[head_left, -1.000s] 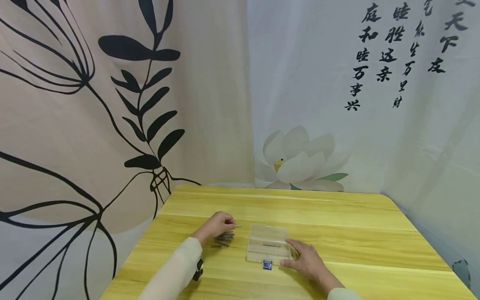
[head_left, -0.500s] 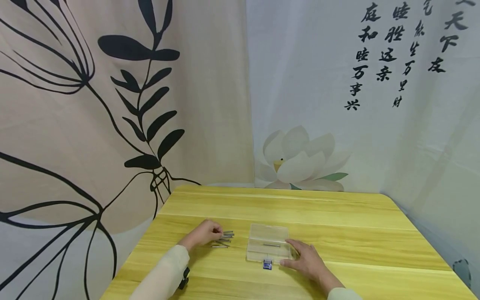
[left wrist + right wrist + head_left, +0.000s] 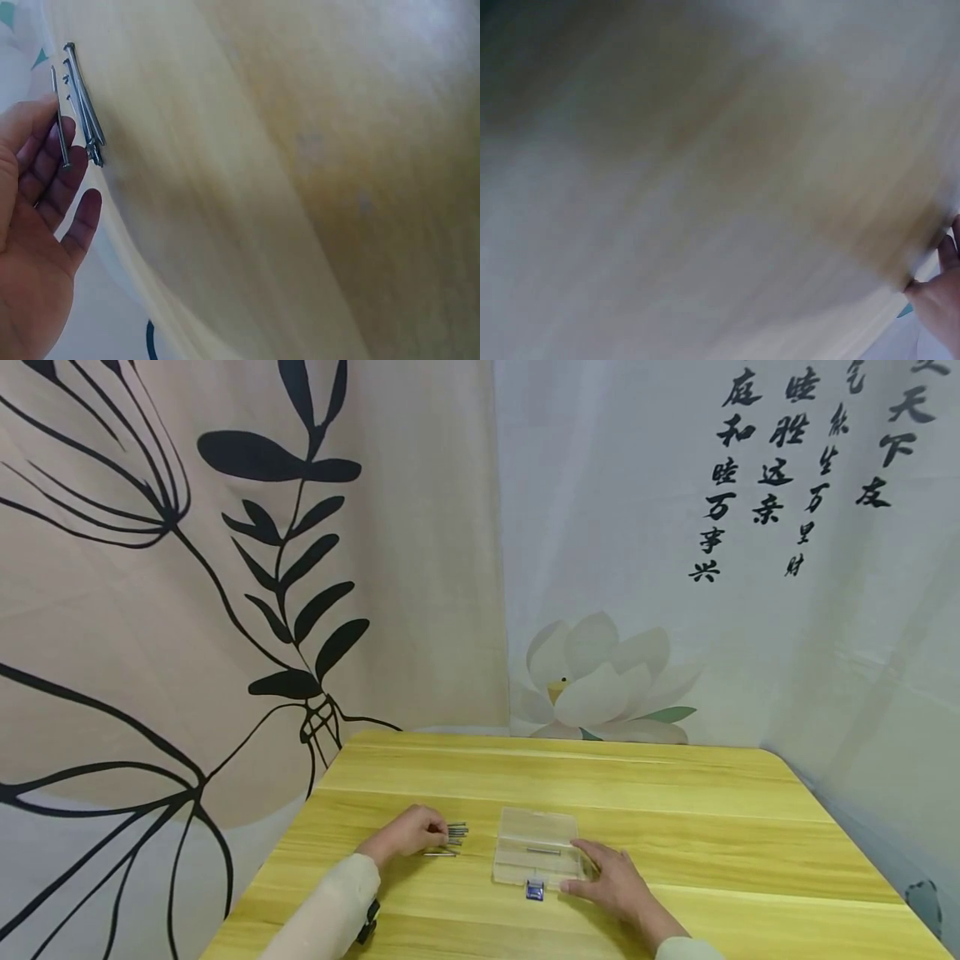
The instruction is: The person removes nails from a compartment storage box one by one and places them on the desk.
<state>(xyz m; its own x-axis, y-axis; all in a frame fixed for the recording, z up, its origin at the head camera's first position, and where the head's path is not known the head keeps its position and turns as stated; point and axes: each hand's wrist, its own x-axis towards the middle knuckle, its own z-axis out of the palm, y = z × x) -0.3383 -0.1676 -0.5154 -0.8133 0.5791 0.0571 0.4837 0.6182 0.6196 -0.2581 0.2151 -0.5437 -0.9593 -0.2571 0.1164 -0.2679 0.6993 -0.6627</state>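
Observation:
In the head view my left hand (image 3: 414,832) is low over a small pile of metal nails (image 3: 457,833) on the table. The left wrist view shows it pinching one nail (image 3: 61,127) between thumb and fingers, beside the piled nails (image 3: 86,105). A single nail (image 3: 440,854) lies just nearer than the pile. To the right, a clear plastic box (image 3: 517,872) stands with its lid up, a blue latch (image 3: 535,890) at its front. One nail (image 3: 543,851) is inside. My right hand (image 3: 617,883) grips the box's right side, thumb at the front corner.
A yellow wood-grain table (image 3: 675,810) carries everything. Behind it hangs a printed curtain (image 3: 427,568) with plants and writing. A strip of bare tabletop separates the pile from the box. The right wrist view is mostly blurred tabletop.
My left hand has drawn back to the left, onto the nail pile; a second ago a thin piece jutted from its fingertips towards the box. The right hand and box have stayed put.

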